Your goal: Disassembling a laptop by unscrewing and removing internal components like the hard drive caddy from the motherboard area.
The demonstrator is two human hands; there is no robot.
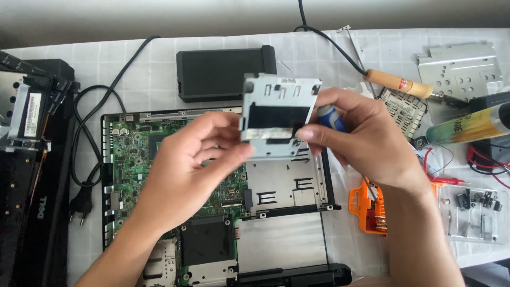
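Observation:
Both my hands hold up a silver metal drive caddy [280,114] with a black drive inside, above an opened laptop base [212,191]. My left hand [196,159] pinches the caddy's left and lower edge. My right hand [361,135] grips its right edge and also keeps a blue-handled screwdriver [331,117] tucked in the palm. Below lies the green motherboard [138,154] and the bare metal drive bay [287,188].
A black battery pack [223,72] lies behind the laptop. A soldering iron [398,82], metal bracket [459,66], glue tube [467,125], orange bit holder [366,207] and clear parts tray [473,212] sit right. A black laptop lid [32,175] and power cable [85,138] lie left.

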